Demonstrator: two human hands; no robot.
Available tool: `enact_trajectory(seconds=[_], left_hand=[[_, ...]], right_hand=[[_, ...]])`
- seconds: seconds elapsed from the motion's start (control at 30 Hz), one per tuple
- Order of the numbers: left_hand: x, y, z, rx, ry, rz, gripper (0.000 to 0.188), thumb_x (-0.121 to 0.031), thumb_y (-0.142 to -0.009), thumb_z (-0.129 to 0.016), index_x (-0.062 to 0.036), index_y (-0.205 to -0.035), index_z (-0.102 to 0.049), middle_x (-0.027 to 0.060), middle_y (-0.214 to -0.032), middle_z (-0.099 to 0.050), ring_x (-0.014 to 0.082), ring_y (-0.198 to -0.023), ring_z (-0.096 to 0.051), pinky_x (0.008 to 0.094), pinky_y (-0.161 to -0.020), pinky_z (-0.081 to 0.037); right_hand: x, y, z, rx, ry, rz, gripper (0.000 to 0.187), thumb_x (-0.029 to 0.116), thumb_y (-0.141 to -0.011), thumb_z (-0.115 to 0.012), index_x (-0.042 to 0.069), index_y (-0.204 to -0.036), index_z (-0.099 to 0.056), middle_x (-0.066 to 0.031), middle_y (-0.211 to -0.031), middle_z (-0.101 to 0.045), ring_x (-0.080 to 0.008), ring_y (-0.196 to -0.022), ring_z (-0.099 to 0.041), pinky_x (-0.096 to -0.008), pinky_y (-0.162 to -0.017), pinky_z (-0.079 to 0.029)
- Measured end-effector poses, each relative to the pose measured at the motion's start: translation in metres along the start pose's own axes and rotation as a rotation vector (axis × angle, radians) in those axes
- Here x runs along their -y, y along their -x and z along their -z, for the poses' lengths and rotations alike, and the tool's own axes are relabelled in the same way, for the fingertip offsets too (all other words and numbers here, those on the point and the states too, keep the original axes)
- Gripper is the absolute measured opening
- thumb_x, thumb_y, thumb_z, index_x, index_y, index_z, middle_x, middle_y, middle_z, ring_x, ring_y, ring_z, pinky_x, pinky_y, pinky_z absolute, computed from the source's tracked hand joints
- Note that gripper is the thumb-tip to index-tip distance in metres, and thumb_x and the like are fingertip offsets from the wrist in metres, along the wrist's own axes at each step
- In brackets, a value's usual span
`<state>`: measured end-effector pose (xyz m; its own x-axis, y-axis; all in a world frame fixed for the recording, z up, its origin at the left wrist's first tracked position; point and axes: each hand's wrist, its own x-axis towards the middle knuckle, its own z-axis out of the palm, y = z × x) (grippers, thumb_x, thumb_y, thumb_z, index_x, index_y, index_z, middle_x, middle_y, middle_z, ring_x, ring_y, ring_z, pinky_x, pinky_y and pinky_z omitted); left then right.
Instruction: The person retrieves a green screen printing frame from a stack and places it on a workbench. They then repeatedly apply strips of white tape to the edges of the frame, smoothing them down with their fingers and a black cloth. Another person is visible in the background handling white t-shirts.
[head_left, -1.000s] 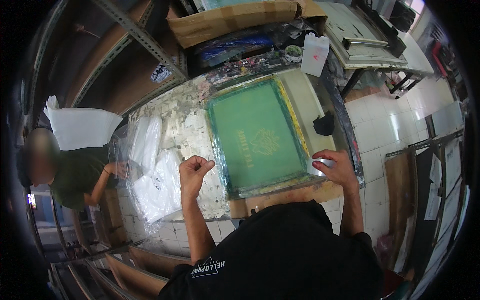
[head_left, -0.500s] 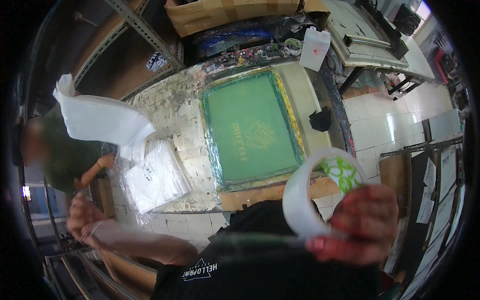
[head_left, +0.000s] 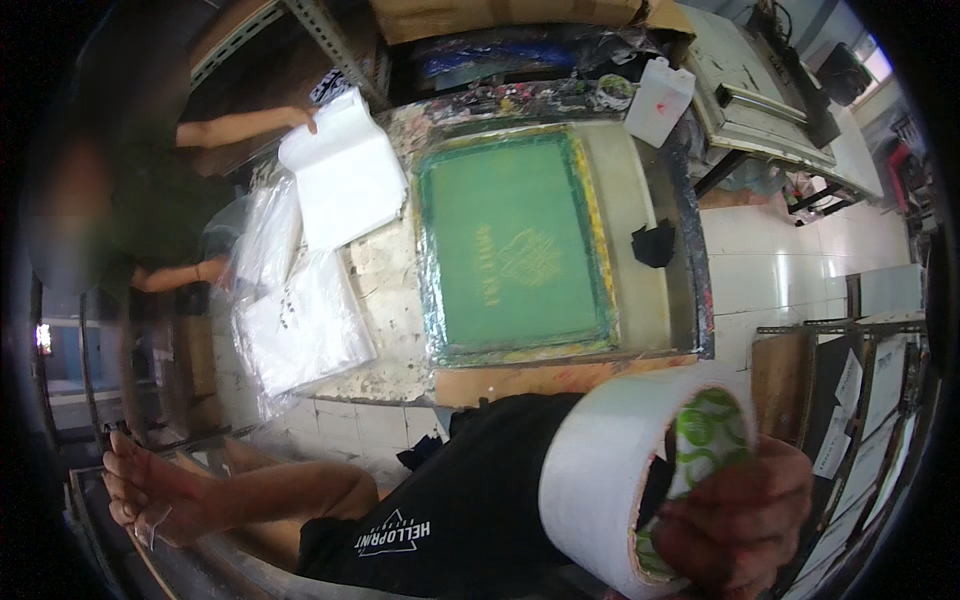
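Observation:
My right hand grips a wide roll of clear packing tape by its rim, close to the camera at lower right. Green patterns mark the inside of its core. At lower left, my left hand has its fingers curled, with a small bit of clear tape at the fingertips. A faint see-through band along the lower edge seems to run toward the roll. Beyond my hands, a green screen-printing frame with a yellowish design lies on the stained worktable.
A co-worker at the left holds a white stack of sheets or bags over the table. Clear-wrapped white packs lie at the table's near left. A white jug and black cloth sit at right. Shelving stands further right.
My left hand has moved down and outward, and the tape roll has come lower and nearer. The co-worker's white stack has shifted right over the table. The view has tilted slightly.

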<state>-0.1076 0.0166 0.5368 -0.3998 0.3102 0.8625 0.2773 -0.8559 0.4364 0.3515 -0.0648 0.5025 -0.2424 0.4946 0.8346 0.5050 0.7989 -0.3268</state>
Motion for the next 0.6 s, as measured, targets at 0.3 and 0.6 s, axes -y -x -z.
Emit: enact_trajectory(seconds=[0.3,0.6], left_hand=[[0.019,-0.001,0.004,0.205,0.339,0.19,0.027,-0.027,-0.07,-0.081,-0.0114,-0.068,-0.058,-0.0032,-0.066,-0.031,0.0177,-0.077,-0.037,0.0417,-0.1,-0.033],[0.023,0.001,0.008,0.118,0.427,0.189,0.023,-0.007,-0.067,-0.077,-0.0104,-0.066,-0.054,-0.0023,-0.066,-0.029,0.0171,-0.074,-0.034,0.0387,-0.09,-0.031]], right_hand=[[-0.138,0.154,-0.039,-0.126,0.778,-0.576,0.015,0.009,-0.078,-0.075,0.002,-0.086,-0.064,-0.0119,-0.074,-0.066,-0.0269,-0.068,-0.066,-0.04,-0.065,-0.051],[-0.161,0.358,-0.055,-0.031,1.009,-0.833,0.039,0.012,-0.082,-0.074,-0.006,-0.112,-0.057,-0.021,-0.098,-0.067,-0.0378,-0.089,-0.065,-0.0464,-0.086,-0.048]])
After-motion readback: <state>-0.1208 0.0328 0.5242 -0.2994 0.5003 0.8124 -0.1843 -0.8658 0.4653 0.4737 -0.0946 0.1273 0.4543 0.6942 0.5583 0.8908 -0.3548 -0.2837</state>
